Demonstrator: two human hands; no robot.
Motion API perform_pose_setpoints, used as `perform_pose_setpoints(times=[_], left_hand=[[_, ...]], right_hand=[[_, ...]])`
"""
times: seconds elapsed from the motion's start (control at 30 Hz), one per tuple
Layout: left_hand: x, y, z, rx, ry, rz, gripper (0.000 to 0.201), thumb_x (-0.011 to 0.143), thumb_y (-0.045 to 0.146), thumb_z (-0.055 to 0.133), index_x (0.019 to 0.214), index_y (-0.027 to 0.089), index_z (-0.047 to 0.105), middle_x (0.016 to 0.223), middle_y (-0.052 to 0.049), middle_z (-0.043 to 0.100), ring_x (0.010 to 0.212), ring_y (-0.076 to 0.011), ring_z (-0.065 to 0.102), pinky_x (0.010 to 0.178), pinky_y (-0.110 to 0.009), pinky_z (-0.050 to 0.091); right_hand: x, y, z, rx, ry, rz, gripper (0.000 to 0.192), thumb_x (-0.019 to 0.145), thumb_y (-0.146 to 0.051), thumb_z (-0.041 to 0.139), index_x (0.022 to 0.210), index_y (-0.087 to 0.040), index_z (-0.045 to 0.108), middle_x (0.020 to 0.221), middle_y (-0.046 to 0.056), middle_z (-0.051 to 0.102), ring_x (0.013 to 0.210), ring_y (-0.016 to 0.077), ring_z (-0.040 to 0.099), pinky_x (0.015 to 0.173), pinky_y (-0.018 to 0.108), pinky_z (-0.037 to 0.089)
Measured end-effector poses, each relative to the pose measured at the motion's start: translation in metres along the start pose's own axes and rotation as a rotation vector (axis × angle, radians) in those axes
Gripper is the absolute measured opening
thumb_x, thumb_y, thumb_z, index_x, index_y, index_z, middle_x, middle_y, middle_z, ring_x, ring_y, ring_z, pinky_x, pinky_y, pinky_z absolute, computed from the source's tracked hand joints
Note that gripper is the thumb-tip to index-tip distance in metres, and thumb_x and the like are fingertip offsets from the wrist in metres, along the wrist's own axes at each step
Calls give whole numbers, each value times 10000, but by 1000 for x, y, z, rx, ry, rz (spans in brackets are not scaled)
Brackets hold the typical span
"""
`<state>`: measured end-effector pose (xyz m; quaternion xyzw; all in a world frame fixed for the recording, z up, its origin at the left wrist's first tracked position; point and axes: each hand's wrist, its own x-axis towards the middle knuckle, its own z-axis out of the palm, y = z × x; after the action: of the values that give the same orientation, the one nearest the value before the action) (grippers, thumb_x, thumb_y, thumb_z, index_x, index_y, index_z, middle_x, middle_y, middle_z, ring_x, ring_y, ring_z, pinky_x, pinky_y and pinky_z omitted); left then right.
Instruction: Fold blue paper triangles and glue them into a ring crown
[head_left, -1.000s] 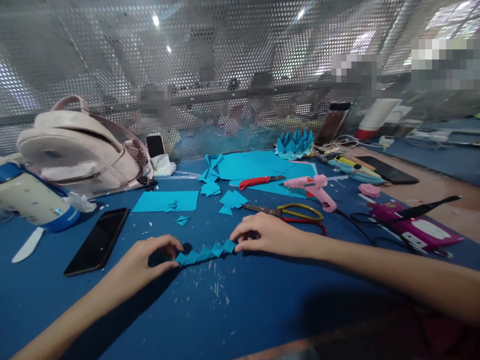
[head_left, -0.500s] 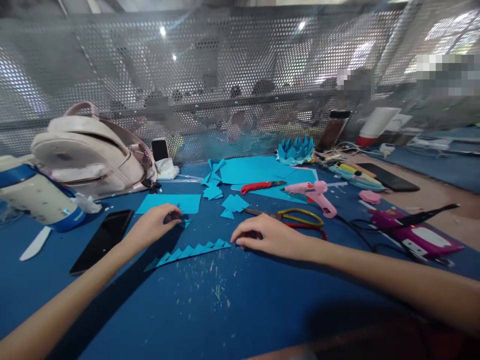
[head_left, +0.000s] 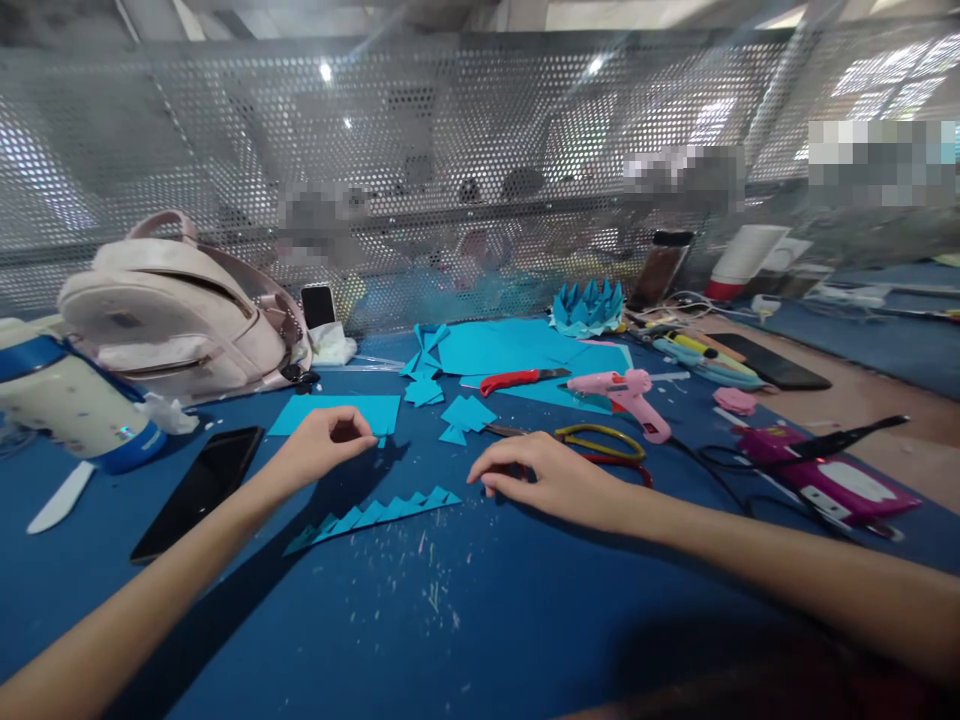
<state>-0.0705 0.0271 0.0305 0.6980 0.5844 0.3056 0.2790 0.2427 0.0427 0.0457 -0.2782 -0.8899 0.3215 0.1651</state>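
Just left of centre in the frame, the left hand [head_left: 319,447] has its thumb and fingertips closed together on a small bright-blue folded paper piece [head_left: 382,441], beside a flat, bright-blue paper rectangle [head_left: 289,417]. Below it, a bright-blue paper strip with a zigzag folded edge [head_left: 375,516] lies on the dark-blue tabletop [head_left: 480,620], slanting up towards the middle. The right hand [head_left: 547,482], right of centre, is loosely curled with a narrow gap between thumb and forefinger, just beside the strip's right end; metal scissors with yellow and red handles [head_left: 568,432] lie behind it.
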Motion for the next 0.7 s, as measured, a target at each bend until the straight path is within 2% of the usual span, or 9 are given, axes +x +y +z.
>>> perform_pose_setpoints(times=[0.07, 0.17, 0.33, 0.47, 0.57, 0.7], left_hand=[[-2, 14, 6, -116, 26, -11, 236, 754, 395, 690, 724, 180, 596, 677, 1, 626, 636, -151, 589, 626, -272, 456], [-8, 33, 20, -269, 78, -19, 263, 762, 394, 694, 893, 189, 595, 675, 25, 595, 641, -139, 584, 639, -268, 459], [-17, 57, 43, -413, 127, -41, 280, 763, 385, 704, 930, 178, 616, 685, 21, 589, 670, -137, 582, 670, -273, 468], [-17, 61, 60, -464, 99, -22, 250, 789, 388, 684, 878, 180, 578, 676, 19, 590, 664, -136, 589, 645, -264, 472], [-13, 60, 68, -460, 77, 12, 235, 804, 373, 674, 823, 191, 525, 693, 9, 598, 668, -140, 604, 623, -260, 476], [-8, 58, 67, -385, -9, 86, 193, 811, 320, 656, 890, 195, 532, 813, -31, 657, 755, -166, 646, 677, -291, 507]], right_hand=[[6, -1, 2, 22, 45, -3, 206, 947, -262, 534, 1012, -191, 716, 874, 27, 727, 783, 158, 652, 713, 264, 459], [16, -5, 6, 94, 85, -9, 198, 941, -283, 551, 1042, -190, 695, 922, 29, 722, 827, 158, 645, 743, 267, 463], [33, -15, 13, 284, 124, 8, 186, 938, -333, 548, 971, -170, 631, 890, 25, 675, 744, 135, 602, 693, 256, 459], [44, -15, 17, 396, 189, 24, 169, 894, -337, 590, 888, -169, 563, 748, -23, 577, 639, 108, 534, 622, 239, 430], [49, -11, 19, 454, 184, 40, 167, 873, -329, 602, 853, -172, 550, 716, -35, 539, 612, 101, 522, 584, 230, 415], [49, -4, 15, 491, 210, 52, 156, 871, -313, 598, 847, -172, 535, 741, -27, 563, 653, 105, 564, 588, 227, 418]])
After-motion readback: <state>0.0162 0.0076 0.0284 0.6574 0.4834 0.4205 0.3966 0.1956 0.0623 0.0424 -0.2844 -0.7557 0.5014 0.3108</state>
